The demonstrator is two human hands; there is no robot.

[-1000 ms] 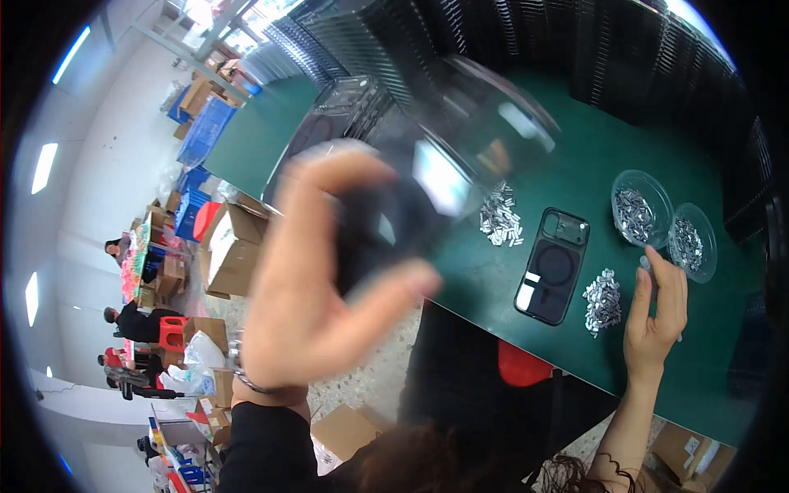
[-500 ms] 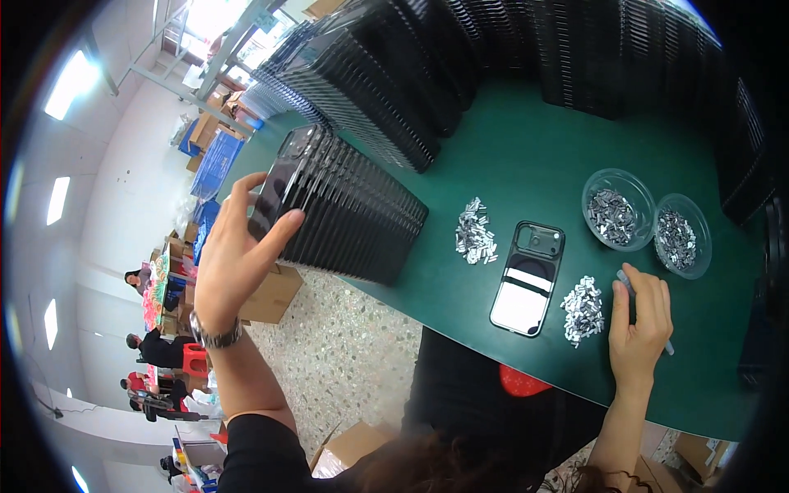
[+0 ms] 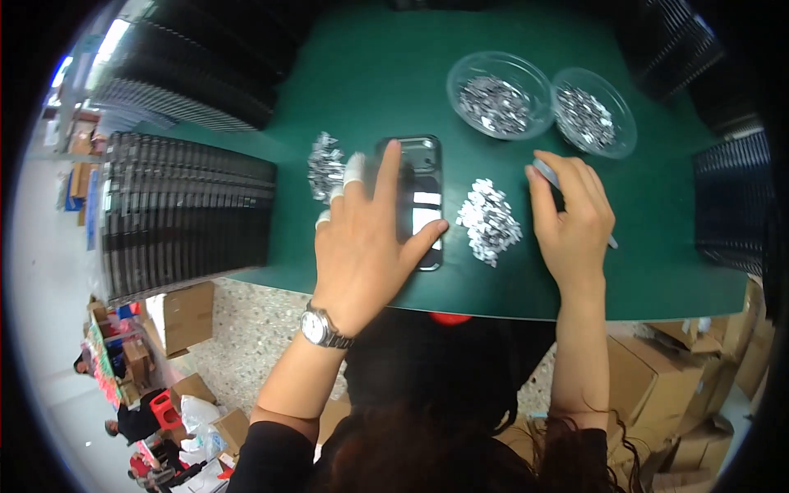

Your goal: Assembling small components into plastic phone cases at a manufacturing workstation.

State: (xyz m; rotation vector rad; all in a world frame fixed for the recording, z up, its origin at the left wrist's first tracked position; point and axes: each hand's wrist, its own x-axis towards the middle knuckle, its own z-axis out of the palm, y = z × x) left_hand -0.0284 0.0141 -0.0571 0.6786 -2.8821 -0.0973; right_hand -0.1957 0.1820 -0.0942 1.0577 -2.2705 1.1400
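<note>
A dark-rimmed phone case [image 3: 429, 185] with a clear back and white and dark areas lies on the green table between two piles of small silvery pieces. My left hand [image 3: 362, 222] spreads its fingers over the case's left side, thumb on the right edge; part of the case is hidden beneath it. White covers sit on several left fingertips. To the right, my right hand [image 3: 571, 218] is closed around a slim, pale grey pen-shaped tool [image 3: 546, 172]. Nearest to that hand is the right pile of silvery pieces [image 3: 490, 222]; the other pile [image 3: 325, 167] is beside my left fingers.
Two clear round bowls, a left one [image 3: 466, 123] and a right one [image 3: 626, 135], hold more silvery pieces. A stack of dark cases [image 3: 189, 214] stands at the table's left edge, with more stacks behind and at the right. Cardboard boxes [image 3: 657, 370] lie below the table.
My left hand has left the stack of cases and come right, onto the phone case on the table. The right hand still grips the pen-shaped tool. The whole view has turned.
</note>
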